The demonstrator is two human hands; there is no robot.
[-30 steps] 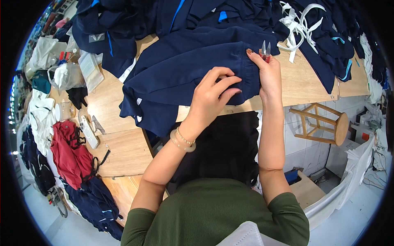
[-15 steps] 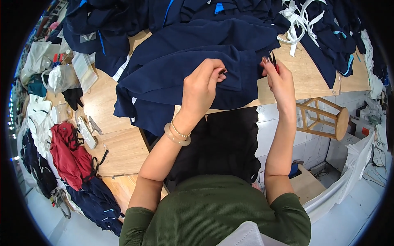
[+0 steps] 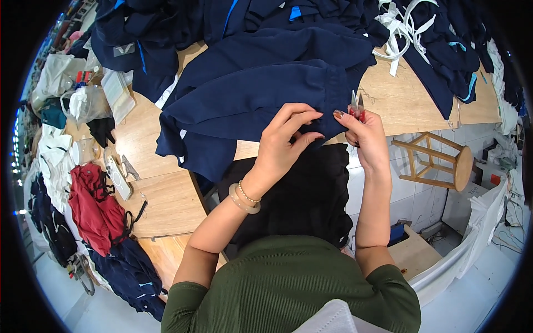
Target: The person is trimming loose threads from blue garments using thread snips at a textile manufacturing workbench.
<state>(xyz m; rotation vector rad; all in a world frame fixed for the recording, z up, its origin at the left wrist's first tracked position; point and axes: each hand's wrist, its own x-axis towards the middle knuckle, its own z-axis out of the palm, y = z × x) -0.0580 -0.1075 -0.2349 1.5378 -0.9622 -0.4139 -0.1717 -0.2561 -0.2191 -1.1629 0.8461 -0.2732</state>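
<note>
A navy garment lies spread on the wooden table before me, its stitched cuff or band at the right end. Over the lower edge of that end, my left hand is open, thumb and fingers apart with nothing seen between them. My right hand is closed around small red-handled thread snips, blades pointing away from me. Its thumb and fingertips are at the right edge of the band; whether they also pinch the cloth I cannot tell.
Navy garments are heaped along the back, with white straps at the back right. On the left lie a phone, a red garment or bag and plastic bags. A wooden stool lies sideways at right. Black cloth covers my lap.
Both hands have come nearer to me along the garment's right end, the left also moving right. My left fingers have spread apart. The snips have moved nearer, and their blades now show clearly.
</note>
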